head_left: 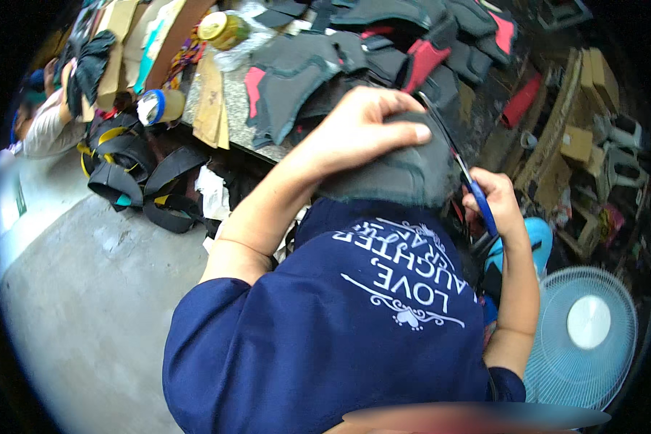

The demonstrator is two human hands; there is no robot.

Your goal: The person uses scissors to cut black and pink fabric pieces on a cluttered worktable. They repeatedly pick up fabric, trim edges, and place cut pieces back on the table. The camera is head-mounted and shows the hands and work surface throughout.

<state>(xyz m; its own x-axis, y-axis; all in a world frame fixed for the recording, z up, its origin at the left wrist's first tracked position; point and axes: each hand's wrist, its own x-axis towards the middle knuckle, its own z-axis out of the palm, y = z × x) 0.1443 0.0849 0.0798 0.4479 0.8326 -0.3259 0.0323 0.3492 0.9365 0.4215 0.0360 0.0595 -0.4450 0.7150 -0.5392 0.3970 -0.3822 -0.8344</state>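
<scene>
My left hand (369,130) grips a dark grey fabric piece (405,173), thumb flat on top and the other fingers bent over its far edge. The piece is padded, has stitched lines and sits just above my lap. In my right hand (495,195) is a slim blue-handled tool (480,204) with a long, narrow metal end. That end runs along the piece's right edge, pointing away from me; whether it is one blade or two, I cannot tell. Beyond my hands, several similar grey pieces (296,79) with pink-red patches are heaped on the speckled table (271,150).
Black straps with yellow parts (126,166) hang beside the table at left. Two lidded jars (224,30) and cardboard strips (208,101) are near its left end. A blue fan (557,340) stands close at my right. Boxes (577,145) and clutter lie beyond. Another person's sleeve (50,123) shows at far left.
</scene>
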